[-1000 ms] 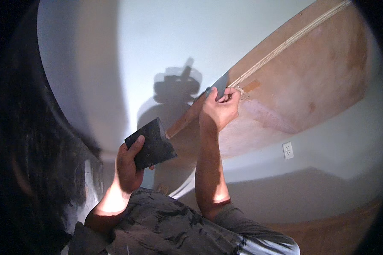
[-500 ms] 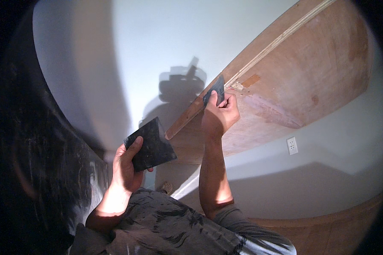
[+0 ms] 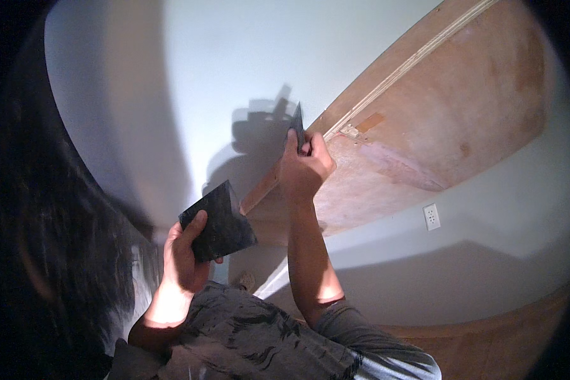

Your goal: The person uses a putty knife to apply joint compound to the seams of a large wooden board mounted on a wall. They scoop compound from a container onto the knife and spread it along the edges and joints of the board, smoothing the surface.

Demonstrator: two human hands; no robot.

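My left hand is closed on a dark, flat, square plate, thumb across its face and fingers beneath. A smaller dark, flat spreader is pinched in my right hand, its pointed corner upward and its face turned nearly edge-on. That hand is over the lower part of a brown wooden panel, by a pale layered strip running diagonally along it. Whether the spreader touches the panel or wall, I cannot tell. A pinkish smoothed patch and a small orange-brown patch mark the panel's face.
A pale wall stands behind the panel, with my shadow on it. Below the panel is a white socket plate. A dark, scuffed surface rises on the left, and brown wood curves along the lower right.
My right hand with the spreader has moved left and slightly down along the panel, and the spreader has turned more edge-on. My left hand and its plate have shifted slightly left and down.
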